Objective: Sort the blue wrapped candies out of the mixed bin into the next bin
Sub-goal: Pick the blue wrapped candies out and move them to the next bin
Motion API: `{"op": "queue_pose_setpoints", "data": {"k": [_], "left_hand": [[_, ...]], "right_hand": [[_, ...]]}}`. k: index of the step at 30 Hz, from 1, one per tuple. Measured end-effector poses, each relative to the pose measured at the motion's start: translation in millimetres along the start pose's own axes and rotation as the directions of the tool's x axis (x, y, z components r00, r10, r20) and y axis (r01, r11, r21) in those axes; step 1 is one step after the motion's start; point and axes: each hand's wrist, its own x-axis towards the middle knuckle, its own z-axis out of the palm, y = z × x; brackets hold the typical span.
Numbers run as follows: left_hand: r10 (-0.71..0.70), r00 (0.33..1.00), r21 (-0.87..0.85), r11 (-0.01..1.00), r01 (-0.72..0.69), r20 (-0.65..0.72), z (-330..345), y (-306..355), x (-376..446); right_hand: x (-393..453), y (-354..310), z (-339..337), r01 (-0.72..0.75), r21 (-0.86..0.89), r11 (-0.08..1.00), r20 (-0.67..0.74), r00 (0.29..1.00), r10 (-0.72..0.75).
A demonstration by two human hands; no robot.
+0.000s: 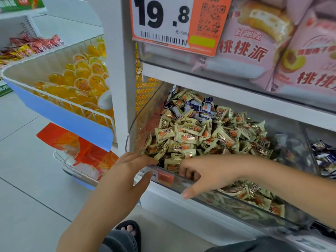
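Observation:
A clear plastic bin on the lower shelf holds a heap of cream-wrapped candies. Several blue-and-white wrapped candies lie at the back of the heap. The neighbouring bin on the right holds dark blue wrapped candies. My left hand rests on the bin's front left corner, fingers apart, holding nothing. My right hand reaches over the front rim, fingers curled down among the candies at the front and thumb outside the wall. What those fingers hold is hidden.
A white shelf post stands left of the bin. Beyond it a wire basket holds yellow jelly cups. Pink snack packs and a price card reading 19.8 fill the shelf above. My sandalled foot is on the tiled floor.

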Motion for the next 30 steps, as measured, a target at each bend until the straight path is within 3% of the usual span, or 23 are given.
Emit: {"op": "queue_pose_setpoints", "data": {"k": [3, 5, 9, 11, 13, 15, 16, 19, 22, 23, 25, 28, 30], "left_hand": [[0.008, 1.000, 0.022, 1.000, -0.008, -0.006, 1, 0, 1], [0.000, 1.000, 0.024, 1.000, 0.001, -0.014, 3, 0, 3], [-0.007, 0.999, 0.047, 0.999, 0.009, -0.038, 5, 4, 4], [-0.004, 0.999, 0.070, 0.998, 0.006, -0.038, 8, 6, 4], [0.002, 0.999, 0.076, 0.997, 0.001, -0.033, 9, 8, 4], [0.010, 1.000, 0.080, 0.997, -0.008, -0.027, 10, 10, 3], [0.014, 1.000, 0.083, 0.996, -0.012, -0.025, 10, 11, 3], [-0.007, 1.000, 0.080, 0.997, 0.009, -0.020, 9, 13, 0], [-0.036, 0.999, 0.053, 0.998, 0.037, -0.027, 9, 15, -3], [-0.041, 0.999, 0.045, 0.998, 0.043, -0.027, 9, 16, -4], [-0.051, 0.998, 0.033, 0.998, 0.052, -0.025, 7, 16, -7], [-0.057, 0.998, -0.004, 0.998, 0.057, -0.034, 2, 16, -11], [-0.049, 0.998, -0.031, 0.998, 0.048, -0.048, 0, 14, -14]], "right_hand": [[-11, 8, 3, 0.094, 0.345, 0.934, -0.105, 0.993, -0.061], [-19, 7, 7, 0.195, 0.478, 0.857, -0.297, 0.953, -0.051], [-62, 15, 13, 0.327, 0.486, 0.811, -0.653, 0.752, 0.088], [-97, 27, 25, 0.371, 0.434, 0.821, -0.804, 0.571, 0.167], [-130, 48, 45, 0.359, 0.402, 0.842, -0.907, 0.282, 0.313], [-156, 74, 65, 0.254, 0.410, 0.876, -0.906, 0.006, 0.422], [-166, 85, 72, 0.162, 0.427, 0.889, -0.896, -0.059, 0.441], [-181, 101, 83, -0.041, 0.442, 0.896, -0.897, -0.010, 0.442], [-172, 78, 75, 0.029, 0.328, 0.944, -0.945, 0.006, 0.328], [-161, 66, 69, 0.083, 0.271, 0.959, -0.962, 0.048, 0.268], [-131, 43, 53, 0.219, 0.184, 0.958, -0.963, 0.235, 0.131], [-68, 16, 23, 0.301, 0.123, 0.946, -0.819, 0.569, -0.074], [-22, 4, 5, 0.299, 0.025, 0.954, -0.691, 0.695, -0.200]]}}
